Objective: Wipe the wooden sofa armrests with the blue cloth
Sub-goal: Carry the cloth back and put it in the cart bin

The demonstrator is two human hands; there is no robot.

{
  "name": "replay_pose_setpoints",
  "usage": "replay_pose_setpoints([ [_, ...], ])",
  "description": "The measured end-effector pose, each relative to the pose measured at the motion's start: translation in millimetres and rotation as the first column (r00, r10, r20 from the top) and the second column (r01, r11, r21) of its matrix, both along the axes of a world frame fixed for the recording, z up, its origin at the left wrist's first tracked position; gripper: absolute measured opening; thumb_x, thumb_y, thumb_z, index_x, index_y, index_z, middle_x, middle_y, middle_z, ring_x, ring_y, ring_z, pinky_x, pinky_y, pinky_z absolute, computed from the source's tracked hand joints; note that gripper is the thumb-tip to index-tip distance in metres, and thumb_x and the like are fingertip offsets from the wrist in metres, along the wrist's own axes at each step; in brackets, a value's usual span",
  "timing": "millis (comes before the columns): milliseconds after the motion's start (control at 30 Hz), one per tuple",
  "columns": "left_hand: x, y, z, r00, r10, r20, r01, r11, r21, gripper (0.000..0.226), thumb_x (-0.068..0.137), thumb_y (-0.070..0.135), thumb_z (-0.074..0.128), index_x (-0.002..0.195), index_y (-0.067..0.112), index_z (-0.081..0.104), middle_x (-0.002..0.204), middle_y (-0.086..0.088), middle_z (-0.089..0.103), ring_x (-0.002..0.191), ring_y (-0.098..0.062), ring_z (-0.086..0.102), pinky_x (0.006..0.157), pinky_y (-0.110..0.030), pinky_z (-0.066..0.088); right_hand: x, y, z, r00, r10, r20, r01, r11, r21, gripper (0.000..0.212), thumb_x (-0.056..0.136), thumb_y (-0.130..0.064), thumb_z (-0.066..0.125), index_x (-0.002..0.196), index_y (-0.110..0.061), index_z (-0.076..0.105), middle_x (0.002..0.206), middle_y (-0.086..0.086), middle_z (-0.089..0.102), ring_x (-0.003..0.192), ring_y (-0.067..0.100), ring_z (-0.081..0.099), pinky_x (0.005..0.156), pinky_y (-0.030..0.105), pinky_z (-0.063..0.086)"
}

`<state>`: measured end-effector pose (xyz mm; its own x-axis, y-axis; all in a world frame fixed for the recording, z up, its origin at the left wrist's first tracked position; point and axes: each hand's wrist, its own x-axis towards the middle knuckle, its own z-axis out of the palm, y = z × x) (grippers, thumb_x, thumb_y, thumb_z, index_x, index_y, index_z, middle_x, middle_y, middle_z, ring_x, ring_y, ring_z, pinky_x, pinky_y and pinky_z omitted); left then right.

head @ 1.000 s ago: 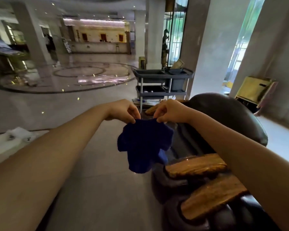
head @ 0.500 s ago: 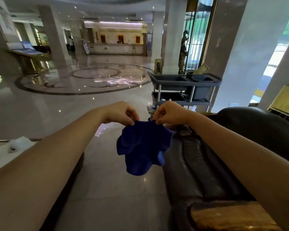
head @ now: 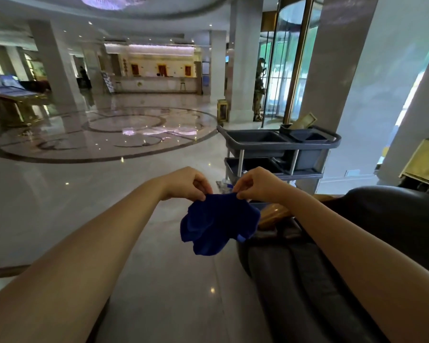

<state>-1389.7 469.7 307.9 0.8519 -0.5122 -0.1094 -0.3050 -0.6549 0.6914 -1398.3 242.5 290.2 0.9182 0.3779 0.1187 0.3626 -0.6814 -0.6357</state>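
Observation:
A blue cloth (head: 218, 226) hangs crumpled in the air in front of me. My left hand (head: 187, 183) pinches its top edge on the left, and my right hand (head: 258, 183) pinches the top edge on the right. Just behind the cloth and under my right forearm, a small part of a wooden sofa armrest (head: 273, 214) shows, light brown and glossy. The dark leather sofa (head: 394, 226) runs along the right side below my right arm. The nearer wooden armrests are out of view.
A grey cleaning cart (head: 280, 149) with two shelves stands just beyond my hands. Polished marble floor (head: 89, 194) stretches to the left. White pillars (head: 243, 58) and a revolving door rise behind the cart. A gold box (head: 424, 159) sits at the far right.
The view has tilted up and swung left, so the near wooden armrests dropped out of sight. Both hands keep holding the cloth's top edge, now slightly farther apart.

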Motion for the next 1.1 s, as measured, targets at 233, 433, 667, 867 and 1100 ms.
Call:
replay_pose_setpoints([
  [233,154.7,13.8,-27.3,0.999,0.03,-0.022,-0.03,0.999,-0.012,0.02,0.081,-0.003,0.059,0.094,0.011,0.066,0.095,-0.008,0.069,0.088,-0.019,0.066,0.081,-0.03,0.055,158.6,16.0,-15.2,0.998,0.05,-0.046,-0.053,0.996,-0.075,0.019,0.077,-0.009,0.069,0.074,-0.028,0.067,0.065,-0.019,0.063,0.061,-0.013,0.059,0.055,-0.002,0.041],
  [433,302.9,4.8,-24.2,0.997,0.076,-0.014,-0.076,0.997,0.002,0.02,0.079,-0.005,0.059,0.09,0.011,0.066,0.093,-0.009,0.069,0.089,-0.022,0.066,0.082,-0.032,0.054,316.3,10.1,-14.2,0.996,0.088,-0.034,-0.091,0.992,-0.091,0.012,0.077,-0.007,0.068,0.084,-0.017,0.071,0.069,-0.015,0.064,0.059,-0.012,0.06,0.055,0.0,0.042],
  [667,471.7,-10.7,-6.9,0.997,0.073,0.022,-0.073,0.997,-0.019,0.021,0.08,-0.003,0.059,0.091,0.013,0.066,0.097,-0.01,0.069,0.091,-0.021,0.066,0.085,-0.033,0.054,483.8,-8.6,2.1,0.998,0.064,-0.009,-0.064,0.995,-0.073,0.012,0.078,-0.007,0.067,0.086,-0.016,0.071,0.073,-0.013,0.067,0.064,-0.006,0.064,0.059,0.004,0.048],
  [867,624.0,-30.5,-2.9,1.0,-0.011,0.02,0.011,1.0,-0.01,0.02,0.083,-0.003,0.057,0.096,0.01,0.064,0.1,-0.009,0.067,0.092,-0.019,0.064,0.085,-0.031,0.053,621.6,-28.5,10.4,1.0,-0.014,-0.001,0.014,0.995,-0.096,0.015,0.077,-0.013,0.069,0.08,-0.027,0.07,0.077,-0.014,0.069,0.071,-0.007,0.064,0.058,0.001,0.045],
  [1100,818.1,-78.8,28.4,0.977,-0.21,0.042,0.21,0.978,0.015,0.02,0.083,-0.001,0.058,0.093,0.015,0.064,0.094,-0.001,0.067,0.089,-0.012,0.064,0.077,-0.023,0.054,769.6,-68.8,32.3,0.982,-0.186,0.03,0.187,0.982,-0.04,0.011,0.078,-0.005,0.068,0.083,-0.014,0.071,0.071,-0.009,0.068,0.06,-0.005,0.063,0.059,0.006,0.048],
])
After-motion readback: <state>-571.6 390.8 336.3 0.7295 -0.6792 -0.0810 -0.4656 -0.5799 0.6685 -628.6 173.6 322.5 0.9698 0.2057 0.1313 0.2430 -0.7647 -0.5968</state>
